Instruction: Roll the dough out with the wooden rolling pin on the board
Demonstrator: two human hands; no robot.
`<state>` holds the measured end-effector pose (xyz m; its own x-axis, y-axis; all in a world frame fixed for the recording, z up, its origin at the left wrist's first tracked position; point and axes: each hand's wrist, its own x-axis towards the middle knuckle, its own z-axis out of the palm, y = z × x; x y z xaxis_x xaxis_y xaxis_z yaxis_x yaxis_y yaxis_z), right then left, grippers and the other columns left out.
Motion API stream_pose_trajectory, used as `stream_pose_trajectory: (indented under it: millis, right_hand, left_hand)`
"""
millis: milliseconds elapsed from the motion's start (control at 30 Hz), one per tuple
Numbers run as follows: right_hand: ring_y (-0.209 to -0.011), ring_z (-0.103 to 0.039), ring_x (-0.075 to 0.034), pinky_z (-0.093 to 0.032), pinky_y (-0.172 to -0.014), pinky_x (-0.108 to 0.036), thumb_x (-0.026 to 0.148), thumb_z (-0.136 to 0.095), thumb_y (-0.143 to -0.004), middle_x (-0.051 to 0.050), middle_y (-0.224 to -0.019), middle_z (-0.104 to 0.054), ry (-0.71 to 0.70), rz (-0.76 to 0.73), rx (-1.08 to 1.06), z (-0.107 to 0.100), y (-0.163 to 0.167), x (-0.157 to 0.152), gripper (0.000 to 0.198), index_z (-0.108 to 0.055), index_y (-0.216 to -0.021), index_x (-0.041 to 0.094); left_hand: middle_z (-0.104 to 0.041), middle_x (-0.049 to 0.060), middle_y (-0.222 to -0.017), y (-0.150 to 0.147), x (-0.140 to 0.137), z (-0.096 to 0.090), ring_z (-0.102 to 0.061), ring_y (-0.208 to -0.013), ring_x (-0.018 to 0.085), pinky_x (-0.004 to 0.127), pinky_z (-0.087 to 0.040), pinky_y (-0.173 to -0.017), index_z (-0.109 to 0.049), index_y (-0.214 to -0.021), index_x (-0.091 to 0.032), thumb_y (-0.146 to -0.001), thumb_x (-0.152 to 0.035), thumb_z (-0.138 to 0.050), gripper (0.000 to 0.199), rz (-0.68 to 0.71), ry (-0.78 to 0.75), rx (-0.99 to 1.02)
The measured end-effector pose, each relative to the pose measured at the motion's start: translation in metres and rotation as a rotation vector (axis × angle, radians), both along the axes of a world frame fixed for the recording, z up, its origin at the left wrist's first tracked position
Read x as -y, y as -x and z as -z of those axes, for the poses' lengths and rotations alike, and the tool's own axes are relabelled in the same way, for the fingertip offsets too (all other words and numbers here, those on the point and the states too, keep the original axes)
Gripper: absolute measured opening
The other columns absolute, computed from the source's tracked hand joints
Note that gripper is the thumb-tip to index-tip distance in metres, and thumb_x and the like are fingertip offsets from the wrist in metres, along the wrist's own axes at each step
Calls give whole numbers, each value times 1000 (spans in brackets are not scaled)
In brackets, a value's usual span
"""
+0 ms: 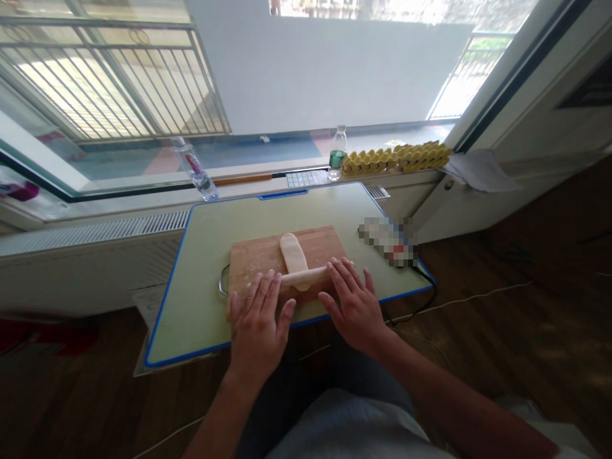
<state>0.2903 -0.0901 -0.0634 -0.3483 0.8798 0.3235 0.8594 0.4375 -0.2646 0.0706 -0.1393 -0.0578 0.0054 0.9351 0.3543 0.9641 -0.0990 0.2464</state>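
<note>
A wooden rolling pin (313, 276) lies across a long, flat strip of pale dough (292, 252). Part of the dough pokes out on the near side of the pin. Beneath them is a wooden cutting board (253, 254) with light flour marks and a metal handle at its left edge. My left hand (258, 312) rests flat on the pin's left end, fingers stretched out and thumb apart. On the right end, my right hand (354, 299) lies with its fingers extended over the pin. Both pin ends are largely hidden under the hands.
The board sits on a pale table (191, 299) with a blue rim. To the right is a blurred-out object (389, 242) with a black cable. Along the windowsill stand two plastic bottles (194, 169), yellow egg trays (396, 158) and papers (482, 171). A radiator grille (95, 234) runs below.
</note>
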Motion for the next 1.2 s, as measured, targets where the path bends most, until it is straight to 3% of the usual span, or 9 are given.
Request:
stream_pose_trajectory:
  millis: [167, 267, 433, 567, 633, 733, 900, 1067, 1200]
  right_hand:
    - [-156, -38, -31, -17, -129, -63, 50, -40, -111, -14, -163, -51, 48, 58, -2, -9, 22, -51, 56, -49, -158, 20]
    - [-153, -42, -31, -19, -128, -64, 52, -39, -111, -14, -160, -55, 64, 76, -19, -14, 29, -66, 55, -54, -153, 19]
    - [-156, -37, -29, -20, -128, -58, 52, -40, -111, -12, -163, -52, 27, 36, -26, -7, 14, -31, 57, -49, -157, 20]
    - [-160, -30, -30, -16, -129, -57, 49, -38, -112, -12, -168, -45, 16, -2, -8, 1, -3, -2, 59, -40, -163, 19]
    - [-160, -30, -29, -13, -129, -58, 48, -37, -112, -13, -167, -45, 15, -5, -12, 1, -3, -5, 58, -40, -163, 18]
    - [-156, -37, -29, -11, -129, -60, 47, -37, -112, -13, -163, -51, 22, 12, -24, -5, 9, -29, 55, -46, -158, 19]
    - [-147, -46, -31, -16, -127, -63, 51, -39, -111, -13, -154, -61, 50, 37, -25, -18, 28, -57, 53, -57, -149, 20]
    - [-146, -47, -29, -21, -127, -54, 50, -42, -111, -12, -153, -62, 40, -5, -66, -19, 14, -21, 51, -57, -149, 20]
    - [-147, -46, -28, -17, -129, -52, 49, -42, -111, -11, -154, -61, 68, -44, -84, -15, 3, 3, 50, -55, -151, 22]
  left_hand:
    - [-57, 14, -158, -1, -63, -15, -45, -153, 32, 69, -14, -129, -59, -149, -20, -108, -51, -37, 56, -46, 37, 32]
    - [-63, 14, -152, -4, -76, -18, -48, -150, 33, 72, -16, -127, -64, -143, -20, -108, -51, -37, 54, -47, 61, 44]
    - [-60, 13, -156, -14, -24, -12, -52, -147, 30, 64, -19, -130, -57, -152, -21, -108, -50, -40, 55, -3, 15, 52]
    - [-53, 11, -162, -21, 14, -7, -45, -153, 28, 57, -19, -131, -49, -158, -23, -108, -46, -45, 56, 39, 6, 26]
    - [-53, 11, -162, -21, 9, -8, -45, -153, 28, 58, -17, -132, -50, -157, -23, -108, -47, -44, 55, 25, 8, 30]
    - [-58, 12, -157, -17, -25, -11, -48, -150, 29, 62, -13, -132, -56, -152, -22, -109, -49, -40, 54, -28, 26, 59]
    - [-67, 12, -147, -8, -69, -17, -52, -146, 32, 69, -10, -130, -68, -137, -21, -108, -50, -38, 51, -58, 70, 79]
    - [-63, 12, -153, -10, -27, -8, -54, -146, 29, 61, -15, -131, -60, -148, -23, -108, -50, -39, 52, -7, 36, 78]
    - [-60, 11, -156, -11, 6, 1, -50, -149, 28, 57, -16, -132, -55, -154, -25, -108, -47, -42, 52, 18, 2, 66]
